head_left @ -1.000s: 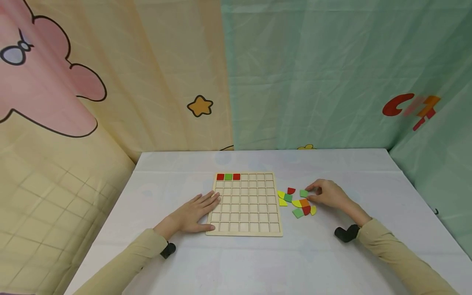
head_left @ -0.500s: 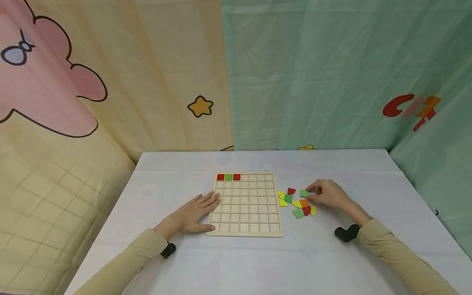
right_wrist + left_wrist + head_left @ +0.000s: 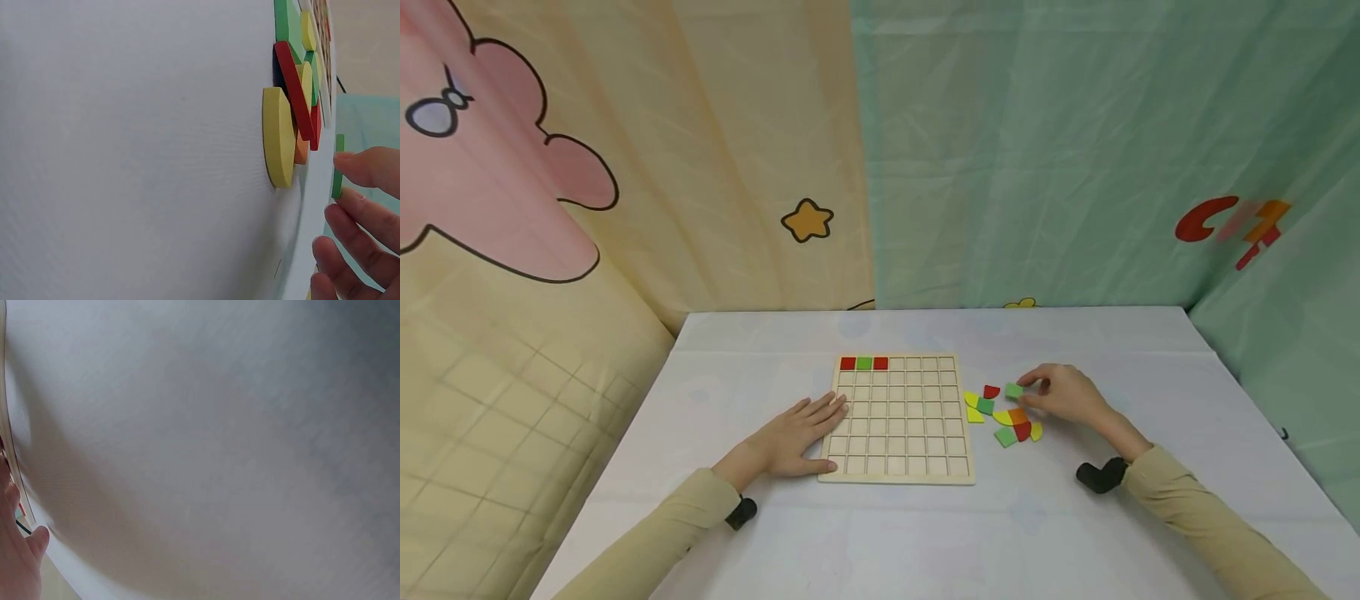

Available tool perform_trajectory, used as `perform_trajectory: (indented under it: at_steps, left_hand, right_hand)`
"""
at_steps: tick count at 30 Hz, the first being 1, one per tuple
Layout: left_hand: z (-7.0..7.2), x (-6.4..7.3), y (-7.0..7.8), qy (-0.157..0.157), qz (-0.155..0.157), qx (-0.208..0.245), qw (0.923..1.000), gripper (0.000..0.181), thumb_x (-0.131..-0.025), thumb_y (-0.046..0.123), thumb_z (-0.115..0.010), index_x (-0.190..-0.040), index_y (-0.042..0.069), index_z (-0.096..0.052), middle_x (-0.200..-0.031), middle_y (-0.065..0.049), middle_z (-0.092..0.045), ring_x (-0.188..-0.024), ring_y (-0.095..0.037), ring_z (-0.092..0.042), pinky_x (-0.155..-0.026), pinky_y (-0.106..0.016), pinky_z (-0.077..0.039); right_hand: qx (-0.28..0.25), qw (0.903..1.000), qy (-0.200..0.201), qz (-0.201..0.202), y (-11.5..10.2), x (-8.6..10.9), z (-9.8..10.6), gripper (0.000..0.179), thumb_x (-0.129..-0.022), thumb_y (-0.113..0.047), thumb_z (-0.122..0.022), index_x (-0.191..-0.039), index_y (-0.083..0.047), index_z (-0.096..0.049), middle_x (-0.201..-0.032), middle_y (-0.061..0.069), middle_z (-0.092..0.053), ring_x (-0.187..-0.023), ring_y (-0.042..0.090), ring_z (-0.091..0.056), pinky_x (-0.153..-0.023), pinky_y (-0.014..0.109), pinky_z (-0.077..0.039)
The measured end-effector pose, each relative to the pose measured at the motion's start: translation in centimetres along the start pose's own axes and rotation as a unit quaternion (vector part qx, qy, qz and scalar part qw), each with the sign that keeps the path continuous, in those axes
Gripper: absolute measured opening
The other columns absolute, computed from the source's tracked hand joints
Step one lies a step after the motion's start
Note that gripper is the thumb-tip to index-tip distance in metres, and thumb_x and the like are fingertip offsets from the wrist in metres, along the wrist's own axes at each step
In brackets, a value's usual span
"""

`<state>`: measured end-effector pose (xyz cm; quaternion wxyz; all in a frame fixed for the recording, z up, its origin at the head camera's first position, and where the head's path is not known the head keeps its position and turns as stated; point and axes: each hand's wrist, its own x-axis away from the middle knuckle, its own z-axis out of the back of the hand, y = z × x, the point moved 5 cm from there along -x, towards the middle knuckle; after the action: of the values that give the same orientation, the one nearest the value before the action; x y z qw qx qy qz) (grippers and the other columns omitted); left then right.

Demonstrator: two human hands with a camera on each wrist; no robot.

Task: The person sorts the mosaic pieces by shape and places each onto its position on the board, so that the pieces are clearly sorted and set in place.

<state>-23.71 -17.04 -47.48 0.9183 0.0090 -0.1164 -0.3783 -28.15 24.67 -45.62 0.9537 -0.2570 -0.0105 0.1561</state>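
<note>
My right hand [image 3: 1067,393] pinches a square green tile [image 3: 1013,391] between thumb and fingers. The right wrist view shows that green tile [image 3: 338,178] edge-on, slightly off the table. My left hand [image 3: 797,437] lies flat with spread fingers over the left edge of a pale wooden grid board [image 3: 897,479]. Along the board's top row sit a red tile [image 3: 847,363], a green tile [image 3: 864,363] and another red tile [image 3: 881,363], side by side from the left corner. Only part of the left hand [image 3: 19,556] shows in the left wrist view.
Right of the board lie loose flat pieces: a red rounded piece [image 3: 992,392], a green square [image 3: 1006,437], an orange piece [image 3: 1017,416], a yellow rounded piece [image 3: 278,137] and several others, some overlapping. A white cloth [image 3: 925,542] covers the table; printed curtains [image 3: 1037,150] stand behind.
My right hand has shifted slightly left with the green tile, which now sits a little higher in the head view. The left hand stays on the board.
</note>
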Motion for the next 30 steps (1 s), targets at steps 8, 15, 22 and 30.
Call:
perform_trajectory:
  at_steps: [8,15,22,30]
  left_hand:
    - [0.0,0.0,-0.1,-0.001,0.001,-0.010,0.9999,0.090,-0.090,0.068,-0.041,-0.156,0.014,-0.012,-0.163,-0.003,-0.009,-0.151,-0.023,-0.008,-0.120,-0.050,-0.016]
    - [0.1,0.1,-0.1,0.004,-0.002,-0.010,0.9999,0.089,-0.091,0.067,-0.042,-0.155,0.013,-0.013,-0.163,-0.004,-0.011,-0.151,-0.024,-0.009,-0.120,-0.051,-0.017]
    - [0.1,0.2,0.0,0.007,-0.009,-0.010,0.9999,0.089,-0.091,0.067,-0.041,-0.155,0.012,-0.013,-0.163,-0.004,-0.010,-0.151,-0.024,-0.009,-0.120,-0.051,-0.017]
    - [0.2,0.2,0.0,0.012,-0.013,-0.009,0.9998,0.088,-0.091,0.065,-0.043,-0.155,0.011,-0.014,-0.163,-0.005,-0.012,-0.151,-0.025,-0.010,-0.119,-0.052,-0.018]
  right_hand:
    - [-0.001,0.9998,0.010,-0.019,-1.1,-0.3,0.0,0.026,-0.080,-0.022,-0.075,-0.101,-0.006,-0.074,-0.089,0.004,-0.070,-0.067,0.013,-0.049,-0.053,0.023,-0.041]
    - [-0.002,0.9996,0.005,-0.028,-2.5,-0.9,-0.3,0.027,-0.080,-0.024,-0.075,-0.101,-0.008,-0.075,-0.090,0.005,-0.071,-0.066,0.014,-0.051,-0.055,0.025,-0.043]
    - [-0.005,0.9997,0.017,-0.017,-3.6,-1.6,-0.7,0.026,-0.081,-0.024,-0.075,-0.101,-0.008,-0.075,-0.092,0.004,-0.071,-0.070,0.014,-0.052,-0.057,0.024,-0.044]
    - [-0.010,0.9997,0.006,-0.021,-4.7,-2.3,-1.2,0.030,-0.080,-0.028,-0.077,-0.103,-0.009,-0.075,-0.088,0.004,-0.070,-0.064,0.013,-0.050,-0.051,0.025,-0.044]
